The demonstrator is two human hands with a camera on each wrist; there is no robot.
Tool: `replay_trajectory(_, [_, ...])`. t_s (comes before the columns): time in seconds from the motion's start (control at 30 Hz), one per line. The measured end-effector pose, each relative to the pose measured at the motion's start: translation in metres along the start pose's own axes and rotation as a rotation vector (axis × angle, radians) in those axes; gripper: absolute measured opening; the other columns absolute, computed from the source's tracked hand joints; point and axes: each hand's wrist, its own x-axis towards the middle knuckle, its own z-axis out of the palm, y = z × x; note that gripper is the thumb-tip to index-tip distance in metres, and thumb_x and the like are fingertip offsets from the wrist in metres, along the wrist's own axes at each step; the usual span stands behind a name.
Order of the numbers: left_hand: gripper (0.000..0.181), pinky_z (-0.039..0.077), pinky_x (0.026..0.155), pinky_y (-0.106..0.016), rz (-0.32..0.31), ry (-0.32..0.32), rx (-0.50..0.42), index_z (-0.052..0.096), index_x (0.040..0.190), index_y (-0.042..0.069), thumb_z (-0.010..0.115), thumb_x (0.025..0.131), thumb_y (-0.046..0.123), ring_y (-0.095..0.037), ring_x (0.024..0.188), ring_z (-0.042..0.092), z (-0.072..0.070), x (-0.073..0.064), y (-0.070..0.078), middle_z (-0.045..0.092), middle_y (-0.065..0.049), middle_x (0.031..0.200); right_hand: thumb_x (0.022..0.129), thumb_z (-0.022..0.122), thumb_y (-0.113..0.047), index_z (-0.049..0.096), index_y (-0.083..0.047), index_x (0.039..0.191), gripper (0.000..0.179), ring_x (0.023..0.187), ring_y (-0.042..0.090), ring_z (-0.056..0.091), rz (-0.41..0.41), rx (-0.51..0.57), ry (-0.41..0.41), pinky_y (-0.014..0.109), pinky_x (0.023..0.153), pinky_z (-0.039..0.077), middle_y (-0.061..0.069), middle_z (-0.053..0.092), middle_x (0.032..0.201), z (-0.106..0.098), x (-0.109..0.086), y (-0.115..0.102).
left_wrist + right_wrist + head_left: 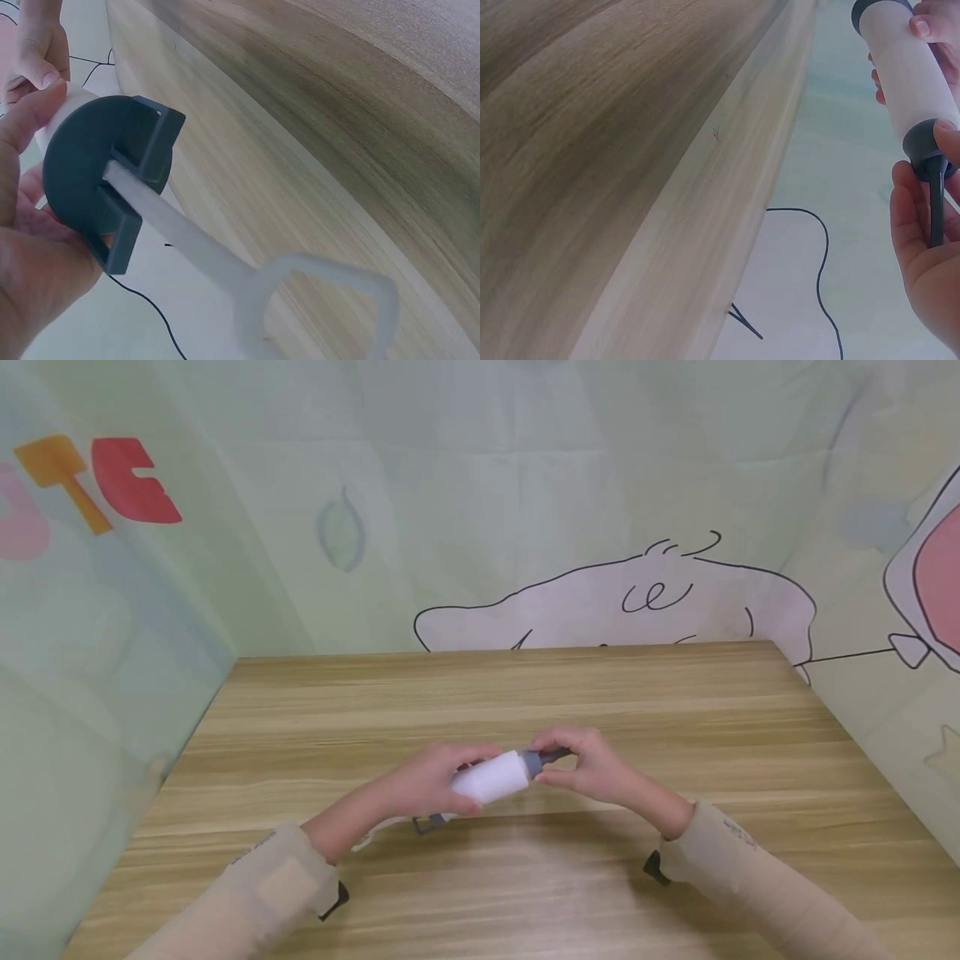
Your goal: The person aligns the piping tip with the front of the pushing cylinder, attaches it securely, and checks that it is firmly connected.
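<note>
A white-barrelled icing syringe (492, 778) with dark grey ends is held off the table between both hands. My left hand (431, 777) grips its barrel, thumb on the near side and fingers on the far side. In the left wrist view, the flanged grey end cap (79, 172) faces the camera, and a white plunger rod (191, 232) with a looped handle sticks out of it. My right hand (592, 768) pinches the grey cap (922, 141) at the opposite end. From that cap a narrow dark nozzle (936, 206) runs down between the right fingers and over the palm.
A wood-grain table (495, 702) lies beneath both hands. Its back and side edges meet a pale curtain (480, 502) printed with letters and cartoon shapes. Both forearms wear light sleeves (277, 877), with dark pieces at the cuffs.
</note>
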Motion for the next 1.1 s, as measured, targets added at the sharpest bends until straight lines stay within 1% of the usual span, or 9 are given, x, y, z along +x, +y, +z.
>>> replay_trajectory(0.17, [0.056,0.046,0.07,-0.027,0.029,-0.019,-0.019,0.049,0.124,0.016,0.071,0.072,0.019,-0.012,0.086,0.054,-0.0005,-0.0009,-0.0026,0.06,0.0,0.108,0.065,0.072,0.004,0.061,-0.001,0.093,0.03,0.079,0.017,0.063,-0.04,-0.014,-0.001,0.026,0.07,0.052,0.013,0.065,0.09,0.0008,0.0001,-0.0002])
replay_trajectory(0.27, [0.055,0.046,0.071,-0.026,0.037,-0.038,-0.039,0.049,0.124,0.015,0.07,0.073,0.018,-0.012,0.086,0.054,-0.0013,-0.0018,-0.0036,0.061,0.0,0.108,0.065,0.072,0.003,0.062,-0.002,0.093,0.03,0.082,0.016,0.062,-0.046,-0.035,-0.016,0.024,0.071,0.052,0.01,0.065,0.093,0.001,-0.0001,-0.0005])
replay_trajectory(0.43, [0.055,0.046,0.07,-0.027,0.035,-0.058,-0.054,0.049,0.125,0.013,0.069,0.074,0.017,-0.012,0.086,0.054,-0.0025,-0.0026,-0.0038,0.06,-0.001,0.109,0.066,0.073,0.0,0.062,-0.004,0.096,0.032,0.086,0.012,0.061,-0.027,-0.053,-0.029,0.024,0.074,0.051,0.007,0.065,0.097,0.0016,-0.0012,-0.0007])
replay_trajectory(0.63, [0.057,0.046,0.071,-0.028,0.017,-0.058,-0.068,0.047,0.126,0.013,0.069,0.074,0.017,-0.014,0.087,0.054,-0.0021,-0.0022,-0.0033,0.059,-0.002,0.111,0.065,0.073,0.002,0.062,-0.002,0.095,0.031,0.082,0.015,0.062,-0.041,-0.034,-0.009,0.024,0.072,0.052,0.011,0.065,0.094,0.002,-0.0004,-0.001])
replay_trajectory(0.83, [0.057,0.046,0.069,-0.027,0.018,-0.039,-0.019,0.048,0.125,0.015,0.07,0.073,0.018,-0.014,0.085,0.054,-0.0004,-0.0014,-0.0024,0.06,-0.001,0.109,0.066,0.073,0.0,0.063,0.0,0.094,0.03,0.08,0.017,0.063,-0.012,-0.036,-0.012,0.026,0.071,0.052,0.012,0.066,0.092,0.0019,-0.0006,-0.0012])
replay_trajectory(0.93, [0.057,0.045,0.068,-0.026,0.027,-0.023,0.013,0.049,0.125,0.016,0.07,0.072,0.018,-0.012,0.083,0.054,0.0001,-0.0011,-0.0018,0.06,0.0,0.108,0.067,0.073,-0.003,0.064,0.0,0.094,0.029,0.079,0.016,0.064,0.02,-0.038,-0.022,0.029,0.07,0.053,0.012,0.067,0.092,0.0012,-0.0008,-0.0023])
replay_trajectory(1.1, [0.058,0.046,0.07,-0.028,0.046,0.01,0.075,0.049,0.125,0.016,0.071,0.071,0.018,-0.012,0.085,0.054,0.0012,-0.0009,-0.001,0.06,0.0,0.11,0.071,0.071,-0.012,0.064,0.0,0.096,0.028,0.079,0.015,0.064,0.087,-0.029,-0.041,0.026,0.07,0.052,0.012,0.068,0.092,-0.0003,-0.0009,-0.0035])
